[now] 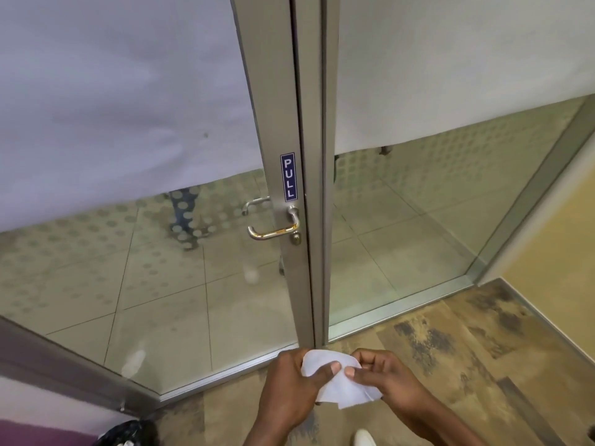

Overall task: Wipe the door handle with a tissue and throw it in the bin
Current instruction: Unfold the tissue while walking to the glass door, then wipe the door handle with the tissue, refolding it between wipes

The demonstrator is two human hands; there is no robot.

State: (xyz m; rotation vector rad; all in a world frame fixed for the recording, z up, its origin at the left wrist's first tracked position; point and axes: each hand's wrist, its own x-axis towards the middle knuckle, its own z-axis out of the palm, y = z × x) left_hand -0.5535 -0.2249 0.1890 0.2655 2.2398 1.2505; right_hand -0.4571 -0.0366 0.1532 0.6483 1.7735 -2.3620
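Both hands, left hand point(291, 379) & right hand point(383, 378), pinched the tissue point(335, 386), prob. folding it to wipe the door handle point(273, 231) above.

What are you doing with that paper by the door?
A person stands at a glass door holding a white tissue in both hands. The left hand and the right hand pinch it between thumbs and fingers, low down in front of the body. The metal door handle, just under a blue PULL sign, is not being touched yet, so the wiping has not begun. A black bag, maybe the bin's, peeks in at the bottom left.
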